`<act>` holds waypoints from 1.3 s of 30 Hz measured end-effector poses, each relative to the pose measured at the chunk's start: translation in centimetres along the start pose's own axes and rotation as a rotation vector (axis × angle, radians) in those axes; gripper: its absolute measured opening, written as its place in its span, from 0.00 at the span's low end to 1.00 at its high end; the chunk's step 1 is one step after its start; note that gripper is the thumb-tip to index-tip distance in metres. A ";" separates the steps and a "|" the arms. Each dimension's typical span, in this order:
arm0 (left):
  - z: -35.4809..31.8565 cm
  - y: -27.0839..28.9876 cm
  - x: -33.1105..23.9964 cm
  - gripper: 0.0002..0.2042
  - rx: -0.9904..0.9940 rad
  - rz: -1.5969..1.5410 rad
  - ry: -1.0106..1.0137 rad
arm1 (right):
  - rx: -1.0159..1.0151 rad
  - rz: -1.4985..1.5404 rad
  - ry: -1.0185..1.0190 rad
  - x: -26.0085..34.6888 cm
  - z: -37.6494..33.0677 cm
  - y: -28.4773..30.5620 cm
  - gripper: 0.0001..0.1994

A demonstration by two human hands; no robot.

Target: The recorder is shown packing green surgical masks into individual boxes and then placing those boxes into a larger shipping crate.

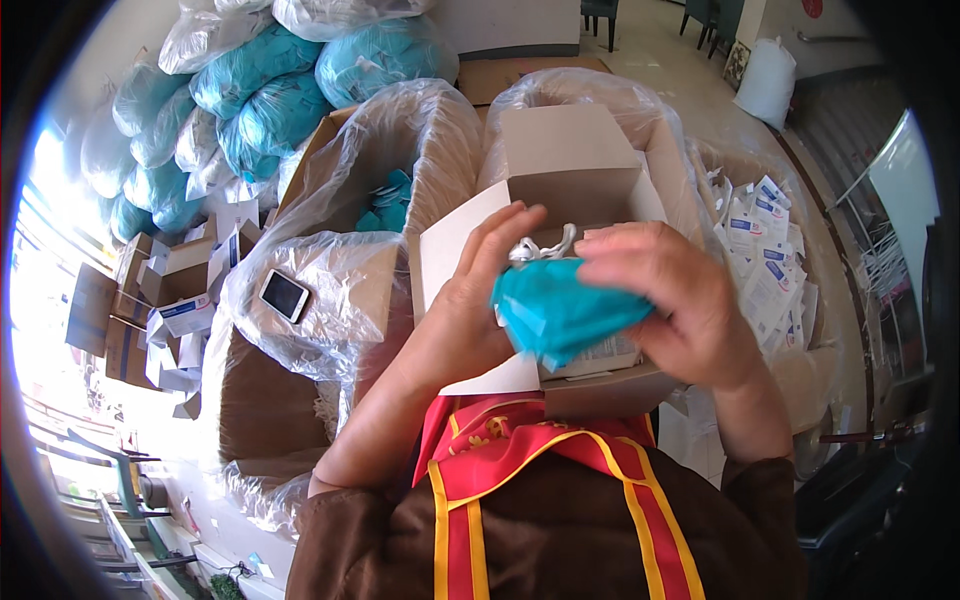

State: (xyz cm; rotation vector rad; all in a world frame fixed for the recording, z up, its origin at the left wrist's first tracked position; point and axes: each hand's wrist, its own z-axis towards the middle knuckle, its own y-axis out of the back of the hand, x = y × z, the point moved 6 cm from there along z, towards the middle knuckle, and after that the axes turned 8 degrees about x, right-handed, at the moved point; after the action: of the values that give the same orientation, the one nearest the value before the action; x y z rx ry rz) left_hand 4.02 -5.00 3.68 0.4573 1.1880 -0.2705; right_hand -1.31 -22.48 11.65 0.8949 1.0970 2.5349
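Observation:
A teal bundle of thin, folded sheets [563,312] hangs over an open cardboard box [570,135] in front of my body. My right hand [672,295] grips its right side, fingers over the top and thumb underneath. At the bundle's left edge is my left hand [470,305], its fingers stretched upward and apart; its thumb is mostly hidden. White looped strands [545,246] show just behind the bundle. Below it, inside the box, lies a pale printed item [600,357], partly covered.
Plastic-lined cartons stand around: one at left holds teal pieces [387,203], one at right holds white printed packets [765,260]. A phone [285,295] lies on a plastic-covered flap. Stuffed teal bags [270,90] pile up at back left, above opened small boxes [185,275].

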 end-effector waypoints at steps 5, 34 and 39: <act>0.2 0.3 -1.7 0.13 0.203 0.266 -0.184 | -0.025 0.544 -0.363 -3.9 0.3 2.2 0.16; 1.7 0.1 -7.1 0.13 0.040 1.158 -0.554 | 0.245 0.650 -0.455 -6.1 -2.2 -7.8 0.18; 0.9 1.2 -4.9 0.15 0.116 1.040 -0.322 | 0.182 1.342 -0.428 -3.6 -2.8 -6.0 0.11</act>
State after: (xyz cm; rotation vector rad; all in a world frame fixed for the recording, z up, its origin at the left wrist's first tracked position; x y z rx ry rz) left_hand 3.52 -4.56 8.70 1.0240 0.5079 0.4753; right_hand -0.36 -21.48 4.25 2.7709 0.6237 2.7531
